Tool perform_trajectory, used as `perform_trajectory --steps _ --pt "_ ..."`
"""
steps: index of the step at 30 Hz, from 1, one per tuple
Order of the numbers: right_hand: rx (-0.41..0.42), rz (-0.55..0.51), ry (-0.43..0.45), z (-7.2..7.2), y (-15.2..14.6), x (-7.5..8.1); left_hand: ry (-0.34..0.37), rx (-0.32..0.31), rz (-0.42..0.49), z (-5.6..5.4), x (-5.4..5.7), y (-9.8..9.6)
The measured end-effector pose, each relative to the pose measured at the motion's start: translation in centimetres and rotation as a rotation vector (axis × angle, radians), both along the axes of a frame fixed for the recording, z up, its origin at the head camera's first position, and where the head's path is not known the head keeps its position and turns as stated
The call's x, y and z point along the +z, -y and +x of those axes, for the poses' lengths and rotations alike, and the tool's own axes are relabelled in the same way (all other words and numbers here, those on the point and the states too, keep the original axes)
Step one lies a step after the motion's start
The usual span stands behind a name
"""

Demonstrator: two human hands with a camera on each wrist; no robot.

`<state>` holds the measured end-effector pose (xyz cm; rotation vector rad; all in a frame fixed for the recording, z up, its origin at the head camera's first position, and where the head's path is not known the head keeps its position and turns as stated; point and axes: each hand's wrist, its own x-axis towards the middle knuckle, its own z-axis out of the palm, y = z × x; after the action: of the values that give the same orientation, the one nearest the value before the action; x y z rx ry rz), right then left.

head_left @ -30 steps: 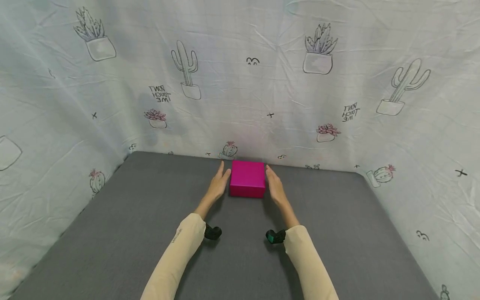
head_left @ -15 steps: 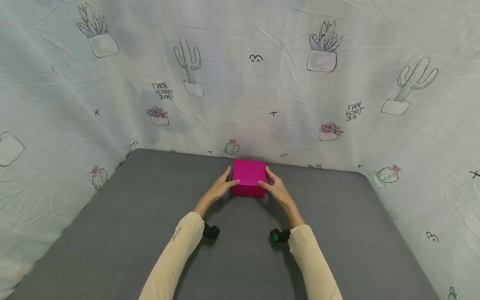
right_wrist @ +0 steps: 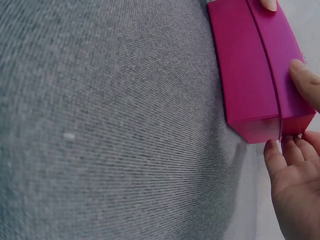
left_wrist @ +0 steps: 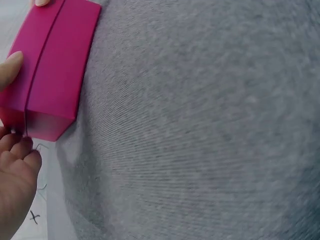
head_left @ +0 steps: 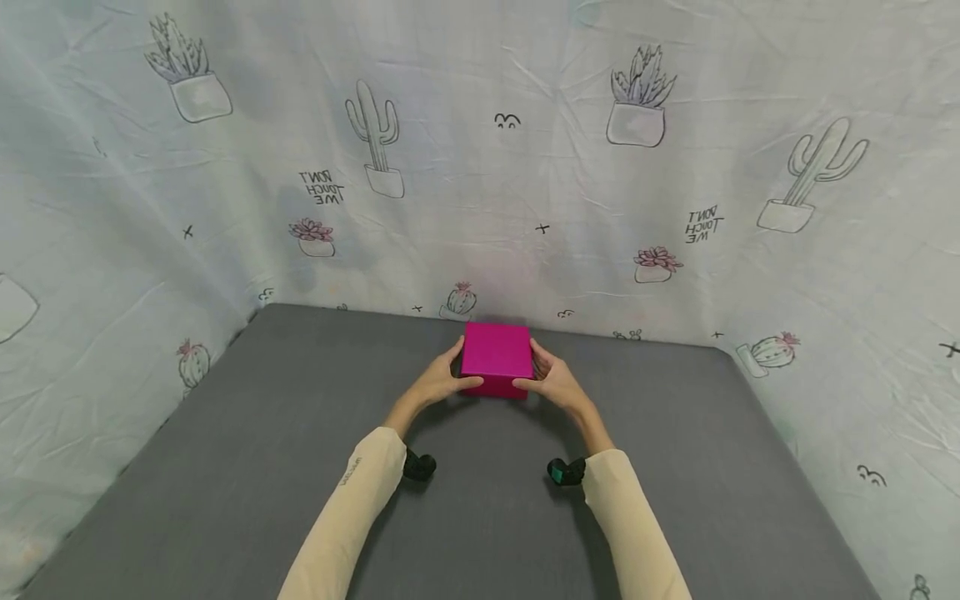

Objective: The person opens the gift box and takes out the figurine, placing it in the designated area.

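A magenta lidded box [head_left: 497, 348] sits on the grey table near its back edge. My left hand [head_left: 437, 382] grips it from the left, thumb on the front face and fingers along the side. From the right, my right hand [head_left: 561, 387] holds it the same way. In the left wrist view, a seam divides the box [left_wrist: 62, 60] into lid and base; the left thumb [left_wrist: 11, 69] presses the lid part. The right wrist view shows the right thumb [right_wrist: 305, 82] on the lid, with curled fingertips [right_wrist: 272, 150] at the side near the seam.
The grey cloth-covered table [head_left: 480, 517] spreads around the box. Behind it hangs a white curtain [head_left: 465, 167] printed with cacti, and more of it encloses both sides. A dark wrist camera [head_left: 420, 467] sits at the left cuff, another camera [head_left: 564, 472] at the right.
Both hands were held straight beside the box. Their thumbs have since come round to its front and moved down onto the front face, while the fingers closed in at the sides.
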<state>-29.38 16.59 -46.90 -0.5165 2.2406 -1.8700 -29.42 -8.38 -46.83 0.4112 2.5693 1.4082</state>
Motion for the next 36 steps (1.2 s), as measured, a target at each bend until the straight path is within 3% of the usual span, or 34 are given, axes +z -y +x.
perform_trajectory --steps 14,21,36 --pt "-0.066 0.038 -0.003 -0.4 -0.2 0.1 -0.021 0.000 0.064 -0.2 0.2 0.1" --pt "-0.060 0.015 0.012 -0.2 -0.1 0.6 -0.038 0.006 0.046 -0.5 0.2 0.1" --pt "-0.064 0.034 -0.018 -0.3 -0.2 1.4 -0.071 -0.004 0.031 -0.2 1.6 -0.1"
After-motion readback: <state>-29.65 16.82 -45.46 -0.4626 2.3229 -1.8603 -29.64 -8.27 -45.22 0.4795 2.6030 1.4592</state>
